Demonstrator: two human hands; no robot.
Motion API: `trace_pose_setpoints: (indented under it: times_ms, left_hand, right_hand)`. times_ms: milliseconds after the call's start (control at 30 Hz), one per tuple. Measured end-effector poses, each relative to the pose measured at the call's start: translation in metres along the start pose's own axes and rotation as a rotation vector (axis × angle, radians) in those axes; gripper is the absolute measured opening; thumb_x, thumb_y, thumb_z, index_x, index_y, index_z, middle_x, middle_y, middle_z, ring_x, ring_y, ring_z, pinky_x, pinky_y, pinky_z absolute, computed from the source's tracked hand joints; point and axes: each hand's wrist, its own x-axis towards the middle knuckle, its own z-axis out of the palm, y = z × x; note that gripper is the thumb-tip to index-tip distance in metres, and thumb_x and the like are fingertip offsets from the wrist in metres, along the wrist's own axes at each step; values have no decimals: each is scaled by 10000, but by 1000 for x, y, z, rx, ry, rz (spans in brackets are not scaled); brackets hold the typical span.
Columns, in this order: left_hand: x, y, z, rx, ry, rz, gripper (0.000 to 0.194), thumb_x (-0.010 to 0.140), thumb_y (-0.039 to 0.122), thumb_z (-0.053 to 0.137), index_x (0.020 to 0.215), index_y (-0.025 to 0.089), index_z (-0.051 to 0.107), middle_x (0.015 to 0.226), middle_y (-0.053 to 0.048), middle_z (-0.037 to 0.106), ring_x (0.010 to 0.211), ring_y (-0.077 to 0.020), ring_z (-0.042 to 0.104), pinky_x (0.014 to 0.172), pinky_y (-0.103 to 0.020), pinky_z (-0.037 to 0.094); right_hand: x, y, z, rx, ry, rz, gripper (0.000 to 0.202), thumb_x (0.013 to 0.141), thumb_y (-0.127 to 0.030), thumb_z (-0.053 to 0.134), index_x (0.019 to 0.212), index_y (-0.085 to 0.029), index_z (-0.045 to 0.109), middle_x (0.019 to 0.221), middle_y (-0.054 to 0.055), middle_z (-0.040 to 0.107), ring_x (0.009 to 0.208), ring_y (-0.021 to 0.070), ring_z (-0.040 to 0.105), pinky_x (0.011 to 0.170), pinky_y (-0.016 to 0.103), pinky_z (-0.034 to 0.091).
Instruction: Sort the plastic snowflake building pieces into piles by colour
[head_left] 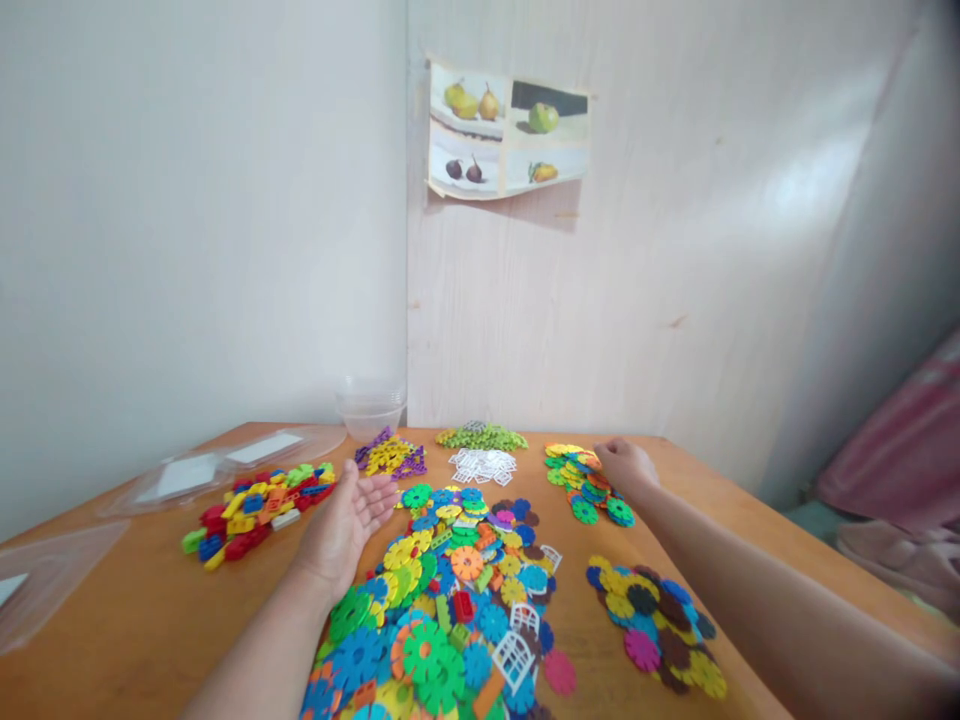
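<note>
My left hand (pixel 346 525) is held palm up with its fingers stretched out, at the left edge of a big mixed pile of plastic pieces (pixel 442 570). Notched flower-shaped discs, small bricks and white window frames (pixel 514 660) lie jumbled in that pile. At the far right, my right hand (pixel 628 463) has its fingers drawn together beside a heap of green, yellow and orange flower discs (pixel 585 485). Its fingertips face away, so whatever they may hold is hidden.
Building bricks (pixel 259 505) are heaped on the left. Farther back are purple and yellow pieces (pixel 390 455), white frames (pixel 484 465), green pieces (pixel 484 436) and clear bowls (pixel 371 405). Smaller discs (pixel 652 625) lie front right. Clear plastic lids (pixel 60 580) line the left edge.
</note>
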Motion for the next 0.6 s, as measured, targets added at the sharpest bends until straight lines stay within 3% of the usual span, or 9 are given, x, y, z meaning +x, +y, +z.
trace_pose_setpoints:
  times_ms: [133,200,367,500,600]
  left_hand:
    - [-1,-3,1,43,9,19,605,902,645,451,1043,98,667,1102,-186,714,1020,-248,686,951,-370,509]
    - [-3,-3,1,69,-7,13,636,888,671,448,1054,97,666,1104,-187,712,1020,-249,685,951,-368,506]
    - [-6,-3,3,121,-44,-40,686,864,719,432,1081,112,665,1163,-181,696,1019,-254,684,941,-385,507]
    - [-5,-5,4,177,-78,-57,711,842,746,435,1098,123,666,1208,-177,683,1040,-260,676,952,-394,495]
    - [-6,-6,4,210,-102,-52,733,835,758,429,1112,122,666,1223,-182,677,1044,-264,675,954,-400,491]
  right_hand:
    - [-26,-31,14,36,-48,-211,349,874,-465,482,678,-200,598,621,6,606,609,147,550,508,248,282]
    - [-47,-50,21,78,-153,-375,316,869,-430,500,694,-194,617,615,-6,598,593,135,538,522,240,302]
    - [-100,-95,32,93,-367,-763,225,857,-346,556,888,-210,732,910,45,703,844,172,621,727,251,428]
    - [-122,-123,42,-20,-407,-942,342,869,-399,577,1135,-232,712,1122,88,690,1086,234,587,930,318,411]
    - [-128,-137,50,-105,-452,-992,320,889,-399,553,1112,-239,718,1123,82,702,1087,242,589,929,329,406]
